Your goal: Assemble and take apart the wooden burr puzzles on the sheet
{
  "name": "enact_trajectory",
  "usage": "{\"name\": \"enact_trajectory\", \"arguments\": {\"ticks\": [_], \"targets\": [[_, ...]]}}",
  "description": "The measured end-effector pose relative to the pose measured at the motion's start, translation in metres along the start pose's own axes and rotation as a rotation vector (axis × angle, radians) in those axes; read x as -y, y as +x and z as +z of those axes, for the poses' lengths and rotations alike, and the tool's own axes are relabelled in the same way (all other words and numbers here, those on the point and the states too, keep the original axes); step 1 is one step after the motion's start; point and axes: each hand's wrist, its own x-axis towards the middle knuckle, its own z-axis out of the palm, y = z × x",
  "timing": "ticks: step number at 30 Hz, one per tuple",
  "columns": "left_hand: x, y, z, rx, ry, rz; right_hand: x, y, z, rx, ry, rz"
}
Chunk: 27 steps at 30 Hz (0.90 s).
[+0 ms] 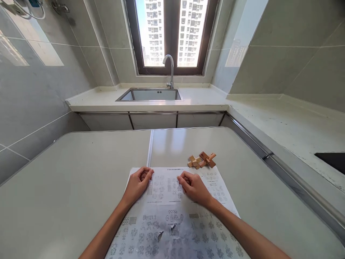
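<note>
Wood: spotted blocks (206,159) by printed sheet (164,207), top-right corner, untouched, seemingly crossed together already. Rested left hand (138,181) and right hand (194,186) on paper, loosely curled closed, empty-looking. Couldn't tell steps left.

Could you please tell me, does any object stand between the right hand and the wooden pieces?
Nothing visible stands in the way: between the right hand and the wooden pieces, I see only the flat upper part of the printed sheet.
</note>
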Motion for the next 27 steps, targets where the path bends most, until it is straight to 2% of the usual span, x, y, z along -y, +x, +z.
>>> {"name": "enact_trajectory", "arguments": {"ticks": [14,27], "targets": [[-0.0053,0.0012,-0.0024,0.048,0.0,-0.021,-0.0021,-0.0004,0.0024,0.019,-0.038,0.039],[0.0006,0.0053,-0.0056,0.085,0.037,-0.049,0.001,0.0005,0.0007,0.054,-0.005,0.073]]}}
